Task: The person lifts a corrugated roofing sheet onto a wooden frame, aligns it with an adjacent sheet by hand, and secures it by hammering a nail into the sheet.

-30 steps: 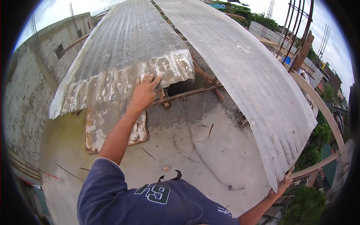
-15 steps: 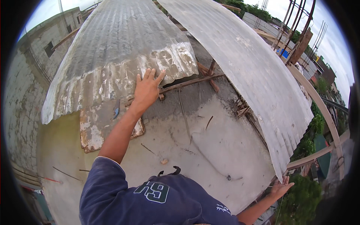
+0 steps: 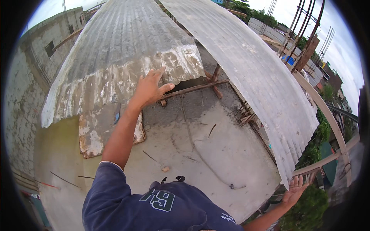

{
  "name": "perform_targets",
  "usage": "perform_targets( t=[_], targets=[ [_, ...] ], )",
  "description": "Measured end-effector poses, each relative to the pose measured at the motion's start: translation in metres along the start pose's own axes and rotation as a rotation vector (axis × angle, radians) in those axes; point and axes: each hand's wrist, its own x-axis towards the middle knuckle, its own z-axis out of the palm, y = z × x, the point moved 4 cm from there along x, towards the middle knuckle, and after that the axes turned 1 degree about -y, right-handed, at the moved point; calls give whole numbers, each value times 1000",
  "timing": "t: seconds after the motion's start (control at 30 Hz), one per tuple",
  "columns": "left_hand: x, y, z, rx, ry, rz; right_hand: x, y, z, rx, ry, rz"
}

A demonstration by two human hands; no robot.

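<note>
Head: left hand (image 3: 151, 87) at corrugated sheet (image 3: 129, 42)

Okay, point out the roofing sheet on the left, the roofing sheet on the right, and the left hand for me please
Left roofing sheet (image 3: 119, 54): head view, middle of its ridged top face.
Right roofing sheet (image 3: 256, 82): head view, middle of its ridged top face.
Left hand (image 3: 149, 88): head view, back of the hand.

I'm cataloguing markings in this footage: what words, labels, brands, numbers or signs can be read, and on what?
Navy shirt: large dark green characters, pale-edged; legible, but not copied here.
Same shirt, further right: small white script, too small to read surely.
Corrugated sheets: no lettering visible.
</note>
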Motion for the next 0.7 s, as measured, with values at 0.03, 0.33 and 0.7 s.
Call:
perform_targets(
  t=[0.03,0.33,0.7],
  targets=[
    [3,-3,-2,-96,-46,-32,1,3,2,50,-5,10],
    [41,41,14,147,-86,194,30,5,11,-8,-90,24],
    [62,40,59,347,-206,164,88,55,-19,-202,138,-24]
  ],
)
